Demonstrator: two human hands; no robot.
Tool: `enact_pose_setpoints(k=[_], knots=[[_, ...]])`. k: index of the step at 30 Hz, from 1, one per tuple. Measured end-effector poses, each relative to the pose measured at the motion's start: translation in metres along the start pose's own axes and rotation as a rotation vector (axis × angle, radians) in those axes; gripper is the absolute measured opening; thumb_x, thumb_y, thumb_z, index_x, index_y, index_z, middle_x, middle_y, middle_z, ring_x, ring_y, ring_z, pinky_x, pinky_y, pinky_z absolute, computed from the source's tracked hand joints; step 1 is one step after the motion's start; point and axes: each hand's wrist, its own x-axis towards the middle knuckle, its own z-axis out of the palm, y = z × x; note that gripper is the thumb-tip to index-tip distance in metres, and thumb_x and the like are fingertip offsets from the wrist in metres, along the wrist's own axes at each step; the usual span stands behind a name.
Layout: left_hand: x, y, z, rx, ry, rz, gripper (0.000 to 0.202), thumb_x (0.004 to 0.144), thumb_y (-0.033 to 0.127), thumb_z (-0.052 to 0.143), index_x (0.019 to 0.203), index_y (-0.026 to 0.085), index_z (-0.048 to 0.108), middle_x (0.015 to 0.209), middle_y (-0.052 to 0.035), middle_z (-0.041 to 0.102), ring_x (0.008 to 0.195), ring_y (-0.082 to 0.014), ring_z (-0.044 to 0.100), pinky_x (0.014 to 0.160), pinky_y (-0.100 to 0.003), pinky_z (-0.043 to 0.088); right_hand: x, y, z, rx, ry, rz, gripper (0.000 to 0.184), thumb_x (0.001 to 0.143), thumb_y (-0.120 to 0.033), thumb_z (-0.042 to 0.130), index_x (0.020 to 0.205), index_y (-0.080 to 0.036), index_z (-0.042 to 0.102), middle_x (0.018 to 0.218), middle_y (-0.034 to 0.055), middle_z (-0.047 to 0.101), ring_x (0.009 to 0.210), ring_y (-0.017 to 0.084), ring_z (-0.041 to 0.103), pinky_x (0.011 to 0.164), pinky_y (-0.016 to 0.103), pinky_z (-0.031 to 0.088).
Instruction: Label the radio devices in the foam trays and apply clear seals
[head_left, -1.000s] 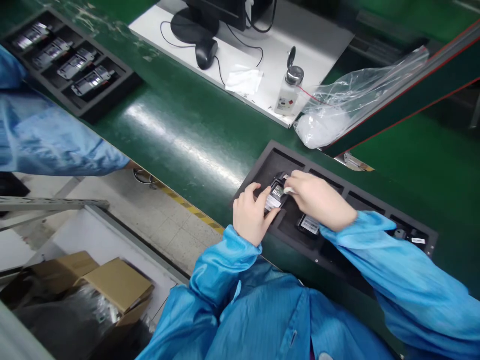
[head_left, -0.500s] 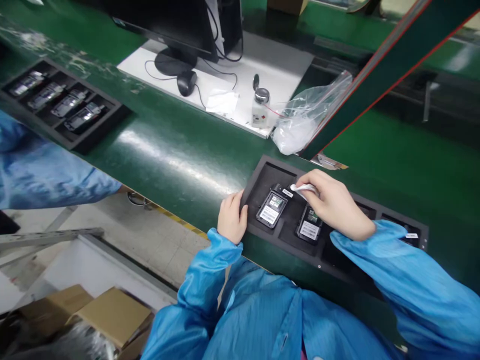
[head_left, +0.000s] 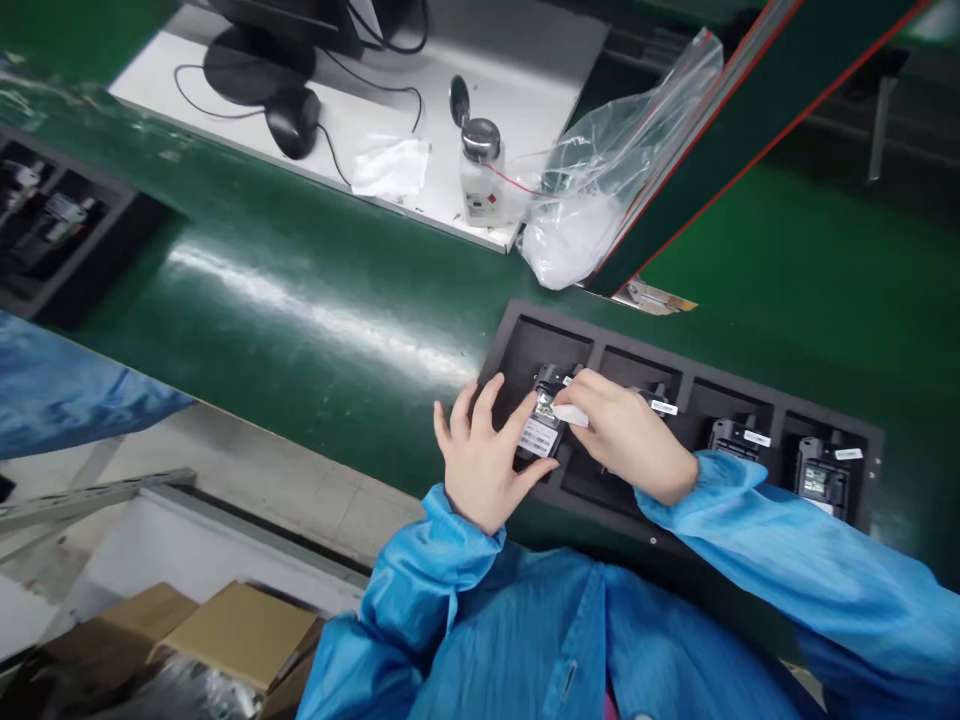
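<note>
A black foam tray (head_left: pixel 517 335) with compartments lies before me on the green bench, holding several black handheld devices with white labels. In its leftmost compartment is a device (head_left: pixel 541 432) with a labelled, open back. My right hand (head_left: pixel 626 435) pinches a small white wiping cloth (head_left: pixel 571 414) against that device's upper part. Fingers spread, my left hand (head_left: pixel 484 450) is at the left side of the same device, thumb and forefinger near its edges. The right hand and sleeve partly hide the devices in the middle compartments, one of them a device (head_left: pixel 822 478) at the far right.
On a white board at the back are a mouse (head_left: pixel 292 122), a white cloth (head_left: pixel 391 166) and a pump bottle (head_left: pixel 481 175) with its lid up. A clear plastic bag (head_left: pixel 577 220) leans by the green post. Another tray (head_left: pixel 90 235) and a co-worker's sleeve (head_left: pixel 82 385) are left.
My left hand has left the tray's edge and spread beside the leftmost device. The right hand has moved down and left with the cloth onto that device. The view has shifted.
</note>
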Motion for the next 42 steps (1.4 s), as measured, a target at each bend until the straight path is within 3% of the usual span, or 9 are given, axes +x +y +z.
enact_pose_setpoints(k=[5,10,16,19,27,31,34,39,42], knots=[[0.014,-0.01,-0.007,-0.001,-0.101,0.117,0.084,0.065,0.069,0.071,0.14,0.038,0.048,0.158,-0.0061,0.03,0.143,-0.0427,0.022,0.112,-0.072,0.008,0.007,-0.008,0.002,-0.148,-0.06,-0.061,0.023,0.088,-0.007,0.043,0.102,-0.016,0.06,0.102,0.0082,0.058,0.099,0.02,0.057,0.084,0.031,0.048],[0.017,-0.015,-0.007,0.001,-0.116,0.163,0.089,0.063,0.073,0.07,0.141,0.036,0.048,0.157,-0.0062,0.031,0.144,-0.0438,0.019,0.112,-0.072,0.005,0.008,-0.016,0.006,-0.298,-0.074,-0.083,0.019,0.089,-0.01,0.045,0.099,-0.014,0.06,0.099,0.0095,0.058,0.094,0.023,0.057,0.079,0.034,0.048],[0.017,-0.017,-0.004,-0.002,-0.113,0.156,0.091,0.06,0.079,0.066,0.139,0.037,0.05,0.157,-0.0073,0.032,0.143,-0.0437,0.021,0.112,-0.071,0.005,0.011,-0.007,-0.01,0.052,0.091,0.014,0.018,0.093,-0.013,0.043,0.104,-0.019,0.057,0.103,0.0059,0.06,0.094,0.017,0.058,0.082,0.028,0.047],[0.018,-0.017,-0.004,-0.018,-0.108,0.157,0.091,0.06,0.078,0.067,0.139,0.037,0.05,0.157,-0.0079,0.032,0.142,-0.0441,0.023,0.112,-0.072,0.007,0.009,-0.003,-0.011,0.113,0.035,0.063,0.014,0.094,-0.017,0.045,0.101,-0.021,0.055,0.101,0.0035,0.06,0.089,0.015,0.06,0.079,0.027,0.047],[0.018,-0.016,-0.005,-0.025,-0.126,0.142,0.091,0.059,0.075,0.071,0.139,0.036,0.05,0.157,-0.0082,0.031,0.143,-0.0437,0.021,0.113,-0.071,0.004,0.009,-0.019,0.006,-0.324,-0.083,-0.004,0.018,0.093,-0.014,0.043,0.099,-0.016,0.059,0.098,0.0094,0.058,0.09,0.021,0.057,0.074,0.031,0.045],[0.018,-0.016,-0.005,-0.029,-0.136,0.124,0.092,0.058,0.076,0.071,0.139,0.037,0.051,0.157,-0.0079,0.03,0.144,-0.0435,0.02,0.114,-0.069,0.0,0.016,-0.033,-0.004,-0.436,-0.139,-0.013,0.02,0.087,-0.009,0.048,0.102,-0.012,0.06,0.095,0.0112,0.059,0.086,0.024,0.056,0.067,0.032,0.043],[0.018,-0.016,-0.004,-0.046,-0.116,0.133,0.091,0.059,0.076,0.07,0.139,0.036,0.05,0.157,-0.0089,0.031,0.144,-0.0434,0.02,0.113,-0.07,0.001,0.018,-0.029,-0.019,-0.407,-0.163,0.023,0.015,0.085,-0.008,0.049,0.094,-0.014,0.06,0.091,0.0098,0.06,0.083,0.022,0.057,0.065,0.031,0.041],[0.017,-0.021,0.0,-0.122,-0.058,0.177,0.09,0.063,0.076,0.067,0.14,0.033,0.048,0.157,-0.011,0.031,0.143,-0.0443,0.023,0.113,-0.071,0.005,0.023,-0.011,-0.039,-0.126,0.045,0.069,0.006,0.089,-0.02,0.052,0.09,-0.02,0.058,0.09,0.0035,0.061,0.08,0.017,0.058,0.071,0.029,0.041],[0.015,-0.036,-0.005,-0.335,0.078,0.187,0.079,0.075,0.068,0.063,0.14,0.027,0.045,0.152,-0.0139,0.036,0.141,-0.0389,0.031,0.115,-0.062,0.022,0.04,-0.027,-0.031,0.015,0.135,0.025,0.008,0.092,-0.022,0.049,0.091,-0.02,0.057,0.092,0.0033,0.062,0.088,0.017,0.057,0.077,0.029,0.041]])
